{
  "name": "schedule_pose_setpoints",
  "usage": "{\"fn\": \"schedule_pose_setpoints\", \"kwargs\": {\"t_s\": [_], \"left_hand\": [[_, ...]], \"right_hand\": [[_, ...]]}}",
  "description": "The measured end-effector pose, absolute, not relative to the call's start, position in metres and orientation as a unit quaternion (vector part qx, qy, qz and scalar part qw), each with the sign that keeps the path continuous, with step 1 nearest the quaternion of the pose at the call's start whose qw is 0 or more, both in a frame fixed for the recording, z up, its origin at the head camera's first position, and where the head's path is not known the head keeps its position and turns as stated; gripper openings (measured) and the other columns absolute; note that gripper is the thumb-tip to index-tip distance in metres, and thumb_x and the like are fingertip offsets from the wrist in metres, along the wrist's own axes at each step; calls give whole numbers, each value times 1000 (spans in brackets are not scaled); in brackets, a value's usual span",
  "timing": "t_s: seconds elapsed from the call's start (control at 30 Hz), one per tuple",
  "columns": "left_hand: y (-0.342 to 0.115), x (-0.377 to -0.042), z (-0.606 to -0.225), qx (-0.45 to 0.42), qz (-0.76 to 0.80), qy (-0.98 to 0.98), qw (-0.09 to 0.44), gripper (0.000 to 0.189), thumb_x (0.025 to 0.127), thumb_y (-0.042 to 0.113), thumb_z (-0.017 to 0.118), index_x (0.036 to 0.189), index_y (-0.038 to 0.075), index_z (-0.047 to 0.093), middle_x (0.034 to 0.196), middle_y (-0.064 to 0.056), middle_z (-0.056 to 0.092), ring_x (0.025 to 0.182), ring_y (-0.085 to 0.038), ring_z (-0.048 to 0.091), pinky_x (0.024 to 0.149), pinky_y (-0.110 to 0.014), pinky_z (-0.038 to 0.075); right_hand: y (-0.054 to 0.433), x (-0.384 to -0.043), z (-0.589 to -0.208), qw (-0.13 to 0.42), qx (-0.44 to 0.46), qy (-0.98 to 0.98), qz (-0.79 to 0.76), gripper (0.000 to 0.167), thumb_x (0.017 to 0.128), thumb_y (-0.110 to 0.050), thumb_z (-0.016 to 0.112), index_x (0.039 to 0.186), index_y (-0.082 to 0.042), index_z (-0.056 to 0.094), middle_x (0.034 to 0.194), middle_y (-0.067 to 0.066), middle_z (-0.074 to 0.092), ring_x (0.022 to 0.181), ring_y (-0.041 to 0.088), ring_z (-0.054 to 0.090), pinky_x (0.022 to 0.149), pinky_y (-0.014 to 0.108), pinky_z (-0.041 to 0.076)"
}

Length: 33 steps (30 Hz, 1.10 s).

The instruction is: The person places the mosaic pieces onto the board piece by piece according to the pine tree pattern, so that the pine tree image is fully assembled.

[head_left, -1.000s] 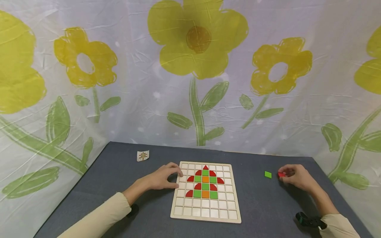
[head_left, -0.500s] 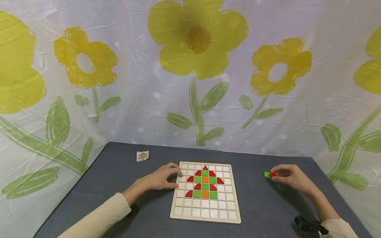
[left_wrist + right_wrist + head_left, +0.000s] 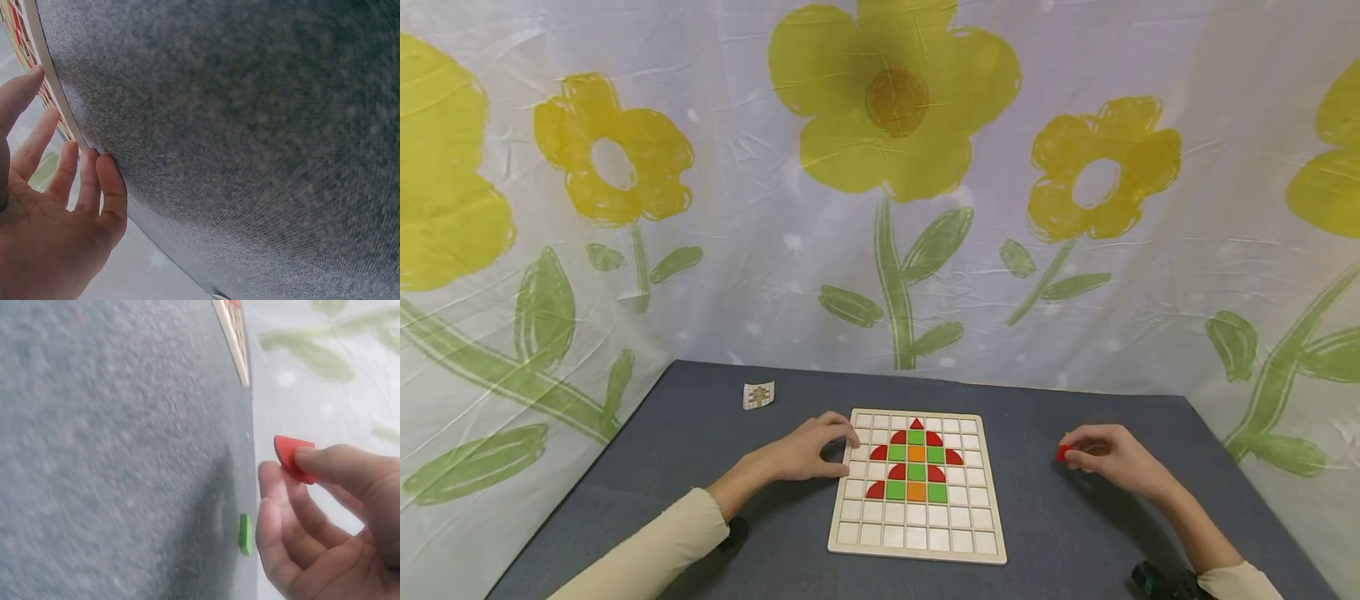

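Note:
My right hand [image 3: 1112, 457] pinches a red quarter-circle tile [image 3: 289, 457] between thumb and fingers, held above the dark table right of the board. A green square tile [image 3: 245, 535] lies on the table below this hand; in the head view the hand hides most of it. In the middle stands a pale wooden grid board [image 3: 917, 552], with red, green and orange tiles forming a tree-like shape and a red triangle at its top. My left hand [image 3: 811, 450] rests its thumb and fingertips at the board's left edge, fingers spread and loosely bent.
A small printed card [image 3: 758, 395] lies at the back left of the dark table [image 3: 700, 425]. Behind the table hangs a pale cloth [image 3: 737, 250] with yellow flowers, which also runs along both sides.
The right hand has moved left with the red tile, passing over the green tile toward the board. The left hand and the board have stayed in place.

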State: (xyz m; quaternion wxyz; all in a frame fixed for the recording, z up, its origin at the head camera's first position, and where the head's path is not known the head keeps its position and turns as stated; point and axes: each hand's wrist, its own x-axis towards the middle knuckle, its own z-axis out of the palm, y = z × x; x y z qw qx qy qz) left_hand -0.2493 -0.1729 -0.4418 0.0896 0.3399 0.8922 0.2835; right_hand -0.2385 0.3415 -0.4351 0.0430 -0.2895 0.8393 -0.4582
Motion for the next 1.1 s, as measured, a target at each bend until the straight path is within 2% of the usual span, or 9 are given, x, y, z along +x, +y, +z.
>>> {"fn": "schedule_pose_setpoints", "kwargs": {"t_s": [0.17, 0.3, 0.47, 0.6, 0.7, 0.87, 0.97, 1.1], "left_hand": [[-174, -249, -442, 344, 286, 890, 90, 30, 93, 21, 78, 119, 11, 65, 136, -15, 47, 128, -41, 44, 101, -63, 35], [-175, -249, -443, 342, 286, 891, 90, 30, 93, 21, 77, 119, 11, 65, 137, -16, 47, 129, -41, 44, 102, -63, 35], [-175, -250, -444, 342, 285, 891, 87, 30, 94, 20, 77, 119, 10, 66, 137, -16, 47, 128, -40, 44, 102, -63, 35], [-175, -250, -444, 344, 284, 891, 85, 30, 93, 20, 78, 119, 10, 66, 136, -15, 48, 127, -40, 45, 102, -62, 36], [-175, -249, -445, 344, 284, 891, 85, 31, 93, 21, 78, 119, 11, 66, 136, -15, 48, 126, -40, 45, 101, -62, 36], [-175, -250, -445, 341, 282, 893, 86, 31, 93, 22, 78, 119, 11, 66, 136, -15, 48, 126, -40, 45, 101, -62, 36], [-174, -251, -446, 339, 278, 895, 85, 31, 92, 22, 79, 119, 12, 66, 136, -14, 48, 126, -39, 45, 101, -61, 36], [-174, -252, -446, 340, 274, 895, 84, 32, 92, 23, 79, 119, 13, 66, 135, -13, 48, 126, -39, 45, 101, -61, 37]], "right_hand": [[332, -236, -437, 57, -300, 820, -484, 17, 97, 4, 66, 110, 14, 65, 96, 20, 69, 83, 32, 72, 67, 41, 59], [323, -234, -436, 52, -303, 816, -489, 12, 93, 3, 71, 105, 7, 69, 91, 16, 68, 80, 33, 71, 68, 39, 59], [312, -233, -436, 40, -303, 828, -469, 9, 91, 0, 76, 98, -3, 72, 87, 8, 68, 77, 23, 65, 68, 33, 58], [304, -234, -437, 52, -296, 833, -466, 10, 90, 1, 75, 96, -5, 71, 87, 7, 66, 75, 23, 65, 67, 33, 57], [298, -235, -437, 69, -300, 824, -476, 11, 90, 5, 72, 97, -3, 69, 87, 10, 64, 74, 29, 69, 65, 34, 57], [289, -236, -436, 97, -319, 798, -502, 11, 91, 8, 69, 99, 1, 67, 91, 15, 65, 81, 39, 72, 69, 37, 59], [283, -237, -437, 104, -326, 792, -506, 10, 94, 3, 69, 104, 4, 66, 95, 17, 66, 83, 39, 72, 70, 40, 59], [274, -238, -439, 97, -337, 790, -503, 19, 96, -2, 70, 110, 8, 63, 99, 19, 67, 84, 33, 72, 69, 43, 59]]}}
